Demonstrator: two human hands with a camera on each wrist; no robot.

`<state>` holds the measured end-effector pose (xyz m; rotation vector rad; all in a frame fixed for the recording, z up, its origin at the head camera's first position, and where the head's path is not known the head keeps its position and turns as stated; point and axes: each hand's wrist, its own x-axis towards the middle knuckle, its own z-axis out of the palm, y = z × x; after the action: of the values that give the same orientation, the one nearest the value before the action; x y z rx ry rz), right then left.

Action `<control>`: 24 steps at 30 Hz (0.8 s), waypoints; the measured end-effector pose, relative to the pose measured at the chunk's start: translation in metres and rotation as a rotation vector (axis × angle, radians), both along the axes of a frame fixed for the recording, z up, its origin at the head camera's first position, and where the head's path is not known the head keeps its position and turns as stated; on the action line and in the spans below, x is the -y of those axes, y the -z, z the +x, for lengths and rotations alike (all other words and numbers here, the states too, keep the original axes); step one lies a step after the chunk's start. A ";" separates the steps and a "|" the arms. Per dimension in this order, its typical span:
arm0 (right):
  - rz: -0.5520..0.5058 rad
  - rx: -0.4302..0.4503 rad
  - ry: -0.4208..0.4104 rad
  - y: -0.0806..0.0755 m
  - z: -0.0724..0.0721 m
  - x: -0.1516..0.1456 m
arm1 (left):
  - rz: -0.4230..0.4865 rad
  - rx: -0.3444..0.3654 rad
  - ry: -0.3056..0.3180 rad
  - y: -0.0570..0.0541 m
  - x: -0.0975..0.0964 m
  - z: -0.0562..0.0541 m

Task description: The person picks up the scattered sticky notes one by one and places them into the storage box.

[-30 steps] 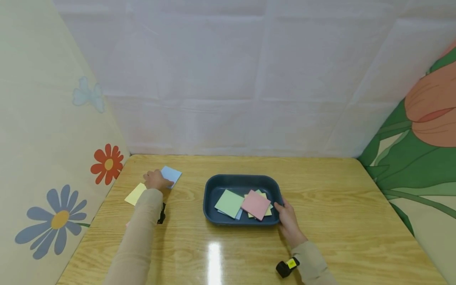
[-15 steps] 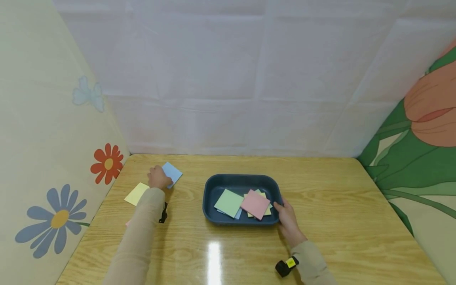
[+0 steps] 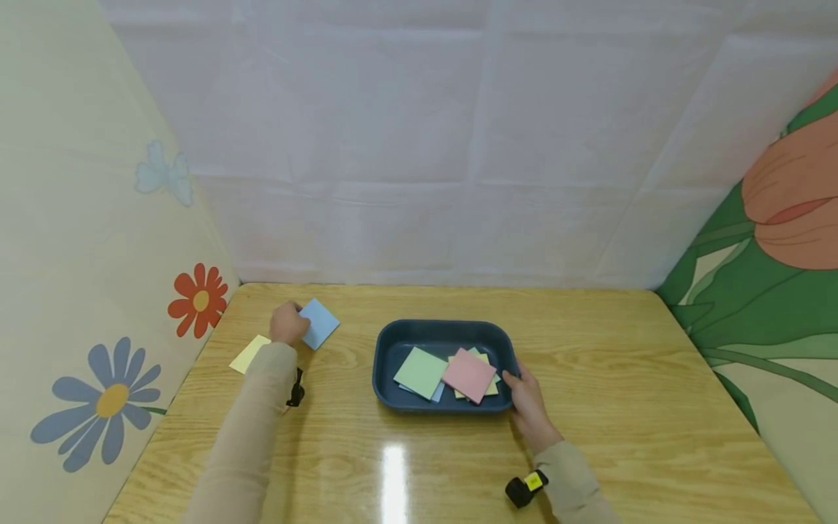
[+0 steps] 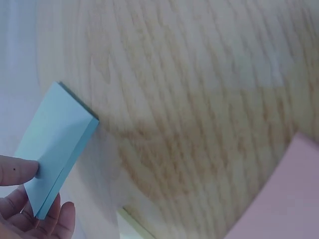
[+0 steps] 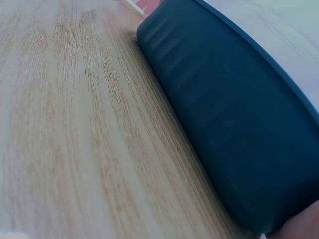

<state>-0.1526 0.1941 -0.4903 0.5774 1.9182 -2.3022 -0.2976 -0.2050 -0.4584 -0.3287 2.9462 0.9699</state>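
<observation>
My left hand (image 3: 288, 324) pinches a pad of blue sticky notes (image 3: 321, 325) at the far left of the table. In the left wrist view the thumb lies on top of the pad and the fingers are under it, with the pad tilted over the wood. At the right end of a dark blue tray (image 3: 432, 333), my right hand (image 3: 533, 411) grips the rim, thumb on the inner side. Inside the tray lie a green pad (image 3: 419, 373) partly over a blue one, and a pink pad (image 3: 470, 373) over yellow and green ones.
A yellow pad (image 3: 247, 355) lies by the left forearm. A pink pad (image 4: 284, 199) shows in the left wrist view, mostly hidden by the sleeve from the head. A white cloth (image 3: 393, 145) hangs behind the wooden table (image 3: 622, 364); flowered panels stand at both sides.
My left hand has taken hold of the blue pad, and the pad has shifted slightly right and turned. The right hand and the tray have stayed put.
</observation>
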 end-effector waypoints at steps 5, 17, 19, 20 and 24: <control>-0.004 -0.003 0.002 0.000 0.000 0.000 | 0.030 -0.012 0.007 -0.007 0.001 0.003; -0.011 0.009 0.003 -0.002 -0.001 0.000 | 0.116 -0.007 0.046 -0.012 0.012 -0.002; -0.012 0.001 0.002 -0.001 -0.001 0.000 | 0.162 0.020 0.037 -0.014 0.012 -0.001; -0.013 -0.005 0.002 -0.001 -0.001 0.000 | 0.183 0.034 0.031 -0.014 0.012 -0.001; -0.009 -0.017 0.001 0.000 -0.002 0.000 | 0.255 0.062 0.020 -0.015 0.013 0.000</control>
<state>-0.1542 0.1944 -0.4904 0.5588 1.9139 -2.3231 -0.2974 -0.2175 -0.4430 -0.3125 2.7221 1.2887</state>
